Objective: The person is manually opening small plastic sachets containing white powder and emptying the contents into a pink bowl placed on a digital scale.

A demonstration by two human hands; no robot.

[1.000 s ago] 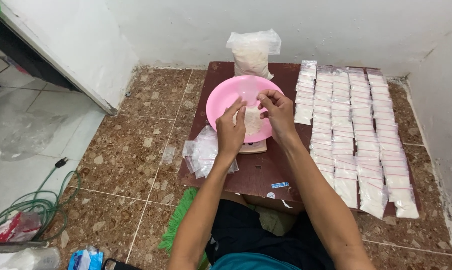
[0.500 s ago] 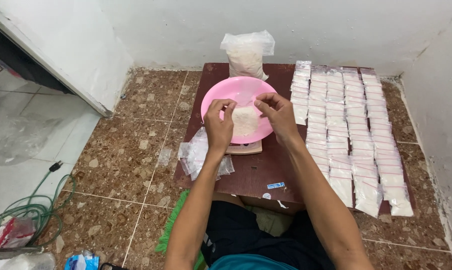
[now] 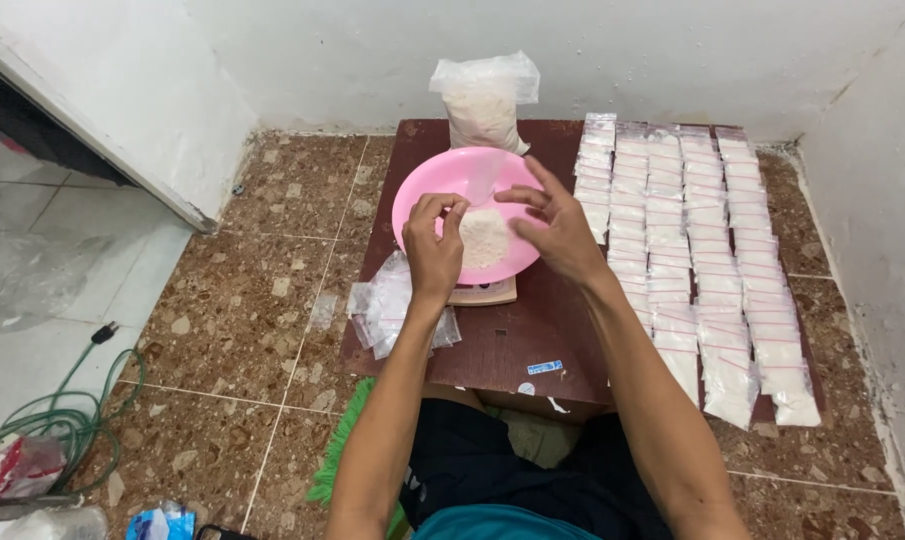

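Both my hands hover over a pink bowl (image 3: 422, 190) with a heap of white powder (image 3: 484, 238) in it. The bowl rests on a small scale (image 3: 484, 292) on a low brown table (image 3: 492, 340). A small clear bag (image 3: 483, 178) stands upright between my fingertips. My left hand (image 3: 434, 248) pinches its left edge. My right hand (image 3: 554, 228) holds the right edge with thumb and a finger, its other fingers spread.
A big clear sack of white powder (image 3: 482, 100) stands behind the bowl. Rows of several filled small bags (image 3: 692, 240) cover the table's right half. A pile of empty clear bags (image 3: 392, 305) lies at the table's left edge. A green hose (image 3: 62, 420) lies on the floor at left. White walls stand behind and to the right.
My hands and the small bag have stayed over the bowl. The right hand's fingers have spread wider, and the bag now stands upright between the fingertips.
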